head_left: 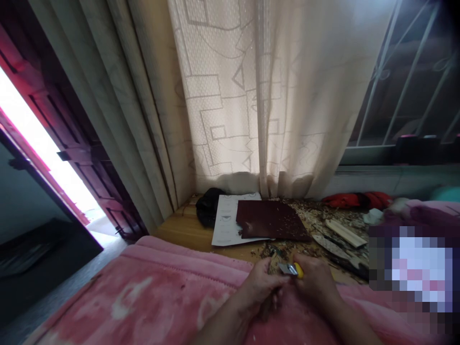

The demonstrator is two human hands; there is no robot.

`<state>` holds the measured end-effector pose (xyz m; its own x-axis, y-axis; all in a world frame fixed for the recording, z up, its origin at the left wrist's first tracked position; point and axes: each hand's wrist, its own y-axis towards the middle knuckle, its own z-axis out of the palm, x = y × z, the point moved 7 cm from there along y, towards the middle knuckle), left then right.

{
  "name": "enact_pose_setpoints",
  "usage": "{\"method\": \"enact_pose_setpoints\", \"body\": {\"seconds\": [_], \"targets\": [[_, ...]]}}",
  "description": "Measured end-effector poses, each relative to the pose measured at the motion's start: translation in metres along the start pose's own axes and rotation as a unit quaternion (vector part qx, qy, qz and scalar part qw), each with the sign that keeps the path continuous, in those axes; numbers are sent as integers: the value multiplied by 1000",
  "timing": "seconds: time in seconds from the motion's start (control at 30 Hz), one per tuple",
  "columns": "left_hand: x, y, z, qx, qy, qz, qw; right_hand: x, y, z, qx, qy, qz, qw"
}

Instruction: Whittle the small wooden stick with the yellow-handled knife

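My right hand [316, 279] is wrapped round a yellow utility knife [298, 270], its metal blade end pointing left. My left hand [256, 281] is closed on a small brownish piece of wood [274, 264]; fingers cover much of it, so its full shape is unclear. The knife's metal end lies right against or just in front of this piece. Both hands are close together above a pink blanket [161, 287], at the near edge of a wooden table [183, 232]. Shavings [273, 250] lie just beyond my fingers.
On the table lie a dark red board [269, 218], white printed sheets [224, 225], a black bag [207, 207], a pale wooden strip [345, 233] and a dark-handled tool [345, 261]. Red cloth [359, 200] sits behind. Curtains [230, 96] hang at the back; a door [72, 134] stands left.
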<state>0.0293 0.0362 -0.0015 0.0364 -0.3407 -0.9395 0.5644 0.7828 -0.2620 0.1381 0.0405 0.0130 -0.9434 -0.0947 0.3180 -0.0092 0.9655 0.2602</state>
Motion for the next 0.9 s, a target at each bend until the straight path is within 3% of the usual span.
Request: {"method": "enact_pose_setpoints", "body": {"seconds": [0.9], "targets": [[0,2,1,-8,-3,30,1000,0,0,3,-14,-20,10,1000]]}}
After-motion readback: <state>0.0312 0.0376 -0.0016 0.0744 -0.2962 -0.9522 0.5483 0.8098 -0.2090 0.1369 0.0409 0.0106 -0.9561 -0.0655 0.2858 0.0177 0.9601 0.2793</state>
